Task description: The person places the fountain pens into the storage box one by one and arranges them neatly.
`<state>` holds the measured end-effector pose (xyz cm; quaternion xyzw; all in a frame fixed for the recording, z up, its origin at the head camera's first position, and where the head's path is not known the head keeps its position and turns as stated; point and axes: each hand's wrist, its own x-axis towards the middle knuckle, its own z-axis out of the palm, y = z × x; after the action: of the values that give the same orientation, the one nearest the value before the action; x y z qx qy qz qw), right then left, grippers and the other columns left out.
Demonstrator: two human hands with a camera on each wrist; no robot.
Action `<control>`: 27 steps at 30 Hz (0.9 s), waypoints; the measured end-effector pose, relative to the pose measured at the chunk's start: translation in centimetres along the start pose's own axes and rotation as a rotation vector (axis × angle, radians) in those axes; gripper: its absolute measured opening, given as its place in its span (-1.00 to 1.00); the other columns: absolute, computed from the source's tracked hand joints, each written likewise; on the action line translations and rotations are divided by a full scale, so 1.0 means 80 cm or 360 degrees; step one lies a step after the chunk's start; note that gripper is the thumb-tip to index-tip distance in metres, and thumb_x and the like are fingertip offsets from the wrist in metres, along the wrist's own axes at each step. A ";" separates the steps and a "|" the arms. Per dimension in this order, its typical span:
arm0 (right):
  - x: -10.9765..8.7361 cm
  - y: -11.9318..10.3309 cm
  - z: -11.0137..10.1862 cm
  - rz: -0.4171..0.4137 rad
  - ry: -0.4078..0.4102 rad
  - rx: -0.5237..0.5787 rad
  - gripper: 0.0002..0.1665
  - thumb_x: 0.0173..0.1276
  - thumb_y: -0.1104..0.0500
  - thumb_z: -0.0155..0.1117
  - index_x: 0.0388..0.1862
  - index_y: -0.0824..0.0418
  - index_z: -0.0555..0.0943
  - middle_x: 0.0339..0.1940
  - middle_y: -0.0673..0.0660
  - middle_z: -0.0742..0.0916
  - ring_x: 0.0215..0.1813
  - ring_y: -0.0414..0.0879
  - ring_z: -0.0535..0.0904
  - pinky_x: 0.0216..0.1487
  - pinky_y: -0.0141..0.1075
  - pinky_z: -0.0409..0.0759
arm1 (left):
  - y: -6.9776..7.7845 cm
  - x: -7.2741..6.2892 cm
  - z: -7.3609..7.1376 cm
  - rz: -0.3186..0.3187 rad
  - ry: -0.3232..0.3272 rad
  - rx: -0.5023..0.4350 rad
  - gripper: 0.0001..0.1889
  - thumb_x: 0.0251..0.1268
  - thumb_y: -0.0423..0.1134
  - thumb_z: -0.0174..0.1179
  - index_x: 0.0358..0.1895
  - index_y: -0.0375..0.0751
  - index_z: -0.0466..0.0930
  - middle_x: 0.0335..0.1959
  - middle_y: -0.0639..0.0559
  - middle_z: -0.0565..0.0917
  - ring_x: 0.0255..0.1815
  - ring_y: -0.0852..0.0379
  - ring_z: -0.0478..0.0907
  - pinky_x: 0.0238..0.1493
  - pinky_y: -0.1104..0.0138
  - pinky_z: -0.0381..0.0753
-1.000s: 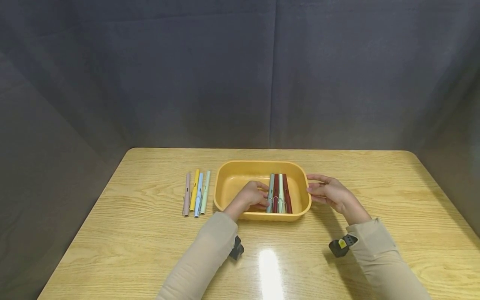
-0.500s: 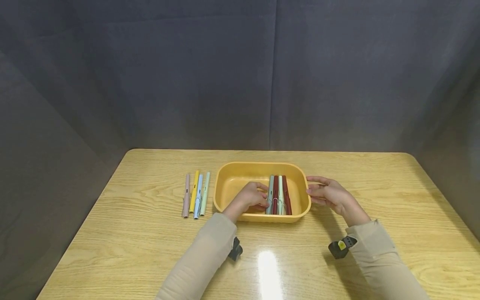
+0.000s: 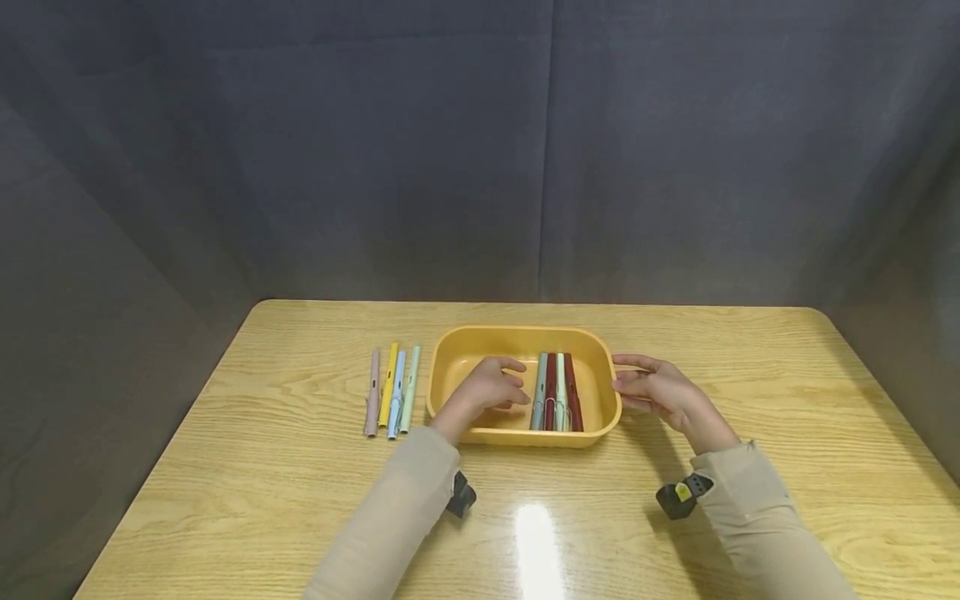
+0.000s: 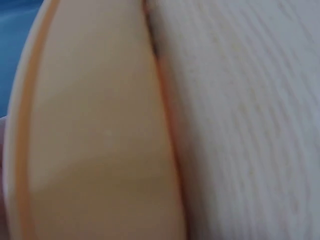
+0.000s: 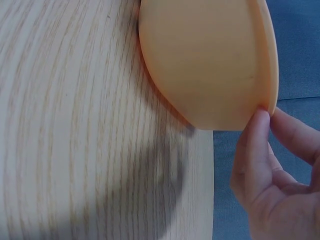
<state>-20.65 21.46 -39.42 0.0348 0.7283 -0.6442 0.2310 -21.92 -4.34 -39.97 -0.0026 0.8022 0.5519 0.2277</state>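
A yellow plastic bin (image 3: pixel 525 436) stands on the table. Inside, toward its right end, capped pens lie side by side: a grey-green pen (image 3: pixel 539 392), two dark red pens (image 3: pixel 573 393) and a pale green pen (image 3: pixel 561 392). My left hand (image 3: pixel 483 390) reaches over the bin's front rim, fingers spread and holding nothing, a little left of the grey-green pen. My right hand (image 3: pixel 667 393) pinches the bin's right rim with its fingertips, seen closely in the right wrist view (image 5: pixel 280 185). The left wrist view shows mostly the bin's outer wall (image 4: pixel 100 125).
Left of the bin on the wooden table (image 3: pixel 247 467) lie a mauve pen (image 3: pixel 373 392), a yellow pen (image 3: pixel 388 385), a light blue pen (image 3: pixel 397 396) and a mint green pen (image 3: pixel 410 390). A dark curtain (image 3: pixel 480 167) hangs behind the table.
My left hand has let go of the grey-green pen and drawn slightly left, its fingers spreading. The right hand and bin stay in place.
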 end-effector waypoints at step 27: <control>0.005 0.002 -0.003 -0.0015 -0.0013 0.0006 -0.26 0.39 0.36 0.08 0.46 0.45 0.04 -0.28 -0.15 0.62 -0.27 -0.36 0.63 -0.19 -0.54 0.69 | -0.010 -0.042 -0.133 0.0191 0.0289 -0.0079 -0.42 0.30 -0.40 0.14 0.39 -0.30 0.25 0.28 -0.35 0.43 0.19 -0.20 0.51 0.20 0.15 0.62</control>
<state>-21.02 21.62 -39.68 0.0293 0.7262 -0.6468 0.2310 -22.56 -14.92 -36.37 -0.0101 0.8044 0.5816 0.1205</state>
